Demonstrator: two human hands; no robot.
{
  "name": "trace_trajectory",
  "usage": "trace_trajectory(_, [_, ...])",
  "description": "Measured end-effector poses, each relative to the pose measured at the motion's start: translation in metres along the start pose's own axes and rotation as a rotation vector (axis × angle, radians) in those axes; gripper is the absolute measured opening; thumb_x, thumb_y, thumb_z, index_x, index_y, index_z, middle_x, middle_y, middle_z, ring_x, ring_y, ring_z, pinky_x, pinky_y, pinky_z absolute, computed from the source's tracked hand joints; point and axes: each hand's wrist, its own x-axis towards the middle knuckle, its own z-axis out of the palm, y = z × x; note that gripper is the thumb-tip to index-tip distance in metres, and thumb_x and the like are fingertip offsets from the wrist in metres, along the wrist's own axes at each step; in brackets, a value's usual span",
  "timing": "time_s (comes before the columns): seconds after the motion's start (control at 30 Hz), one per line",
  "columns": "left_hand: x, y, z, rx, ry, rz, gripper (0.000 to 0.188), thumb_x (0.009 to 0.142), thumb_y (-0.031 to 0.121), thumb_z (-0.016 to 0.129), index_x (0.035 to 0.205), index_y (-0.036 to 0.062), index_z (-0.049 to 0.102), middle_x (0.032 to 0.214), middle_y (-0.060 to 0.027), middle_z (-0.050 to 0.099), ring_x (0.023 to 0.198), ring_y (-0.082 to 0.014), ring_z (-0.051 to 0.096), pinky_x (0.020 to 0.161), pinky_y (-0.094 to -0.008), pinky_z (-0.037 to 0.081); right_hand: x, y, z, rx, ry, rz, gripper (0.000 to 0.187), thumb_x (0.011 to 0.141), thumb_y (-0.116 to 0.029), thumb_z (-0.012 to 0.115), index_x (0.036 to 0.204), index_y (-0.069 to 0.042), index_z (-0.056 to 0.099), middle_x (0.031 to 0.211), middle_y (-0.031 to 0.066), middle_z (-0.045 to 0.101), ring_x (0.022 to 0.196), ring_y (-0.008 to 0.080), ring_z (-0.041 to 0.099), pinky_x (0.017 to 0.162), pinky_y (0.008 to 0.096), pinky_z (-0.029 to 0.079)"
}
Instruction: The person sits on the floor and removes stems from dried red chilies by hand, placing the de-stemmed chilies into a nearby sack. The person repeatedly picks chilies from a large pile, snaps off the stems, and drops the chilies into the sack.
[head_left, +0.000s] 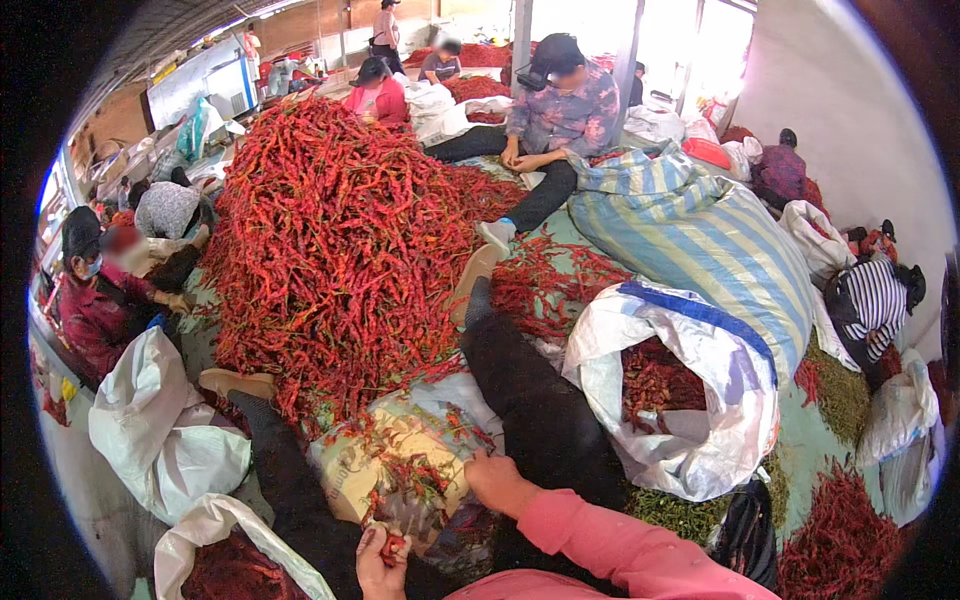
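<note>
Low in the head view, my left hand (pixel 376 572) is closed, fingers curled around red chili peppers (pixel 394 546). Up and to its right, my right hand (pixel 497 482) is also closed, its knuckles upward; what its fingers grip, if anything, is hidden. Between my stretched-out legs lies a yellowish printed sack (pixel 345 465) with loose chilies and green stems (pixel 412 478) scattered over it. Both hands are beside these loose chilies. Past my feet rises a large heap of red chilies (pixel 325 240).
An open white sack of dark red chilies (pixel 665 395) stands right of my leg, another open sack (pixel 215 510) at lower left. A striped bulging sack (pixel 700 240) lies beyond. Stems (pixel 840 390) and chilies (pixel 838 540) pile at right. Several people sit around the heap.
</note>
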Motion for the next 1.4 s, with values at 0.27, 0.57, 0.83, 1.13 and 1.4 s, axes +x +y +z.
trace_trajectory(0.27, [0.013, -0.010, -0.016, -0.004, -0.065, -0.011, 0.010, 0.079, 0.004, 0.059, 0.088, 0.0064, 0.057, 0.071, -0.0052, 0.054, 0.066, -0.0198, 0.054, 0.069, -0.0390, 0.049, 0.014, 0.007, 0.010, 0.018, -0.018, 0.006, 0.027, 0.063, -0.002, 0.062, 0.089, 0.003, 0.059, 0.092, 0.0244, 0.054, 0.069, 0.0357, 0.062, 0.056, 0.0429, 0.051])
trace_trajectory(0.57, [0.006, -0.009, -0.014, 0.159, 0.035, -0.058, 0.008, 0.084, 0.010, 0.056, 0.090, 0.0044, 0.056, 0.062, 0.0006, 0.052, 0.046, -0.0074, 0.044, 0.035, -0.0198, 0.029, 0.031, 0.013, 0.014, -0.020, -0.013, 0.214, 0.017, 0.076, -0.011, 0.053, 0.088, -0.001, 0.060, 0.092, 0.0221, 0.056, 0.076, 0.0350, 0.062, 0.063, 0.0456, 0.050])
trace_trajectory(0.83, [0.011, -0.015, -0.018, 0.156, 0.030, -0.073, 0.014, 0.080, 0.010, 0.060, 0.093, 0.0047, 0.057, 0.054, 0.0045, 0.040, 0.045, -0.0063, 0.038, 0.043, -0.0251, 0.034, 0.032, 0.022, 0.012, 1.499, -0.122, 0.537, 0.015, 0.081, -0.003, 0.056, 0.095, 0.003, 0.059, 0.070, 0.0083, 0.061, 0.048, 0.0087, 0.051, 0.036, 0.0207, 0.035])
trace_trajectory(1.13, [0.009, -0.017, -0.006, 0.332, -0.016, -0.045, 0.008, 0.079, 0.005, 0.062, 0.086, 0.0011, 0.062, 0.055, 0.0021, 0.048, 0.043, -0.0079, 0.040, 0.042, -0.0267, 0.039, 0.023, 0.004, 0.005, 1.847, -0.300, 0.426, 0.018, 0.085, -0.005, 0.050, 0.101, 0.001, 0.056, 0.079, 0.0120, 0.062, 0.041, 0.0081, 0.041, 0.035, 0.0201, 0.030])
trace_trajectory(1.4, [0.023, -0.037, 0.053, 0.749, -0.099, 0.182, 0.023, 0.079, 0.010, 0.065, 0.099, 0.0010, 0.062, 0.077, -0.0015, 0.060, 0.062, -0.0083, 0.054, 0.047, -0.0228, 0.042, 0.014, 0.001, 0.034, 1.467, -0.082, 0.085, 0.017, 0.080, -0.016, 0.064, 0.094, -0.007, 0.063, 0.069, -0.0017, 0.059, 0.054, 0.0064, 0.050, 0.047, 0.0217, 0.039])
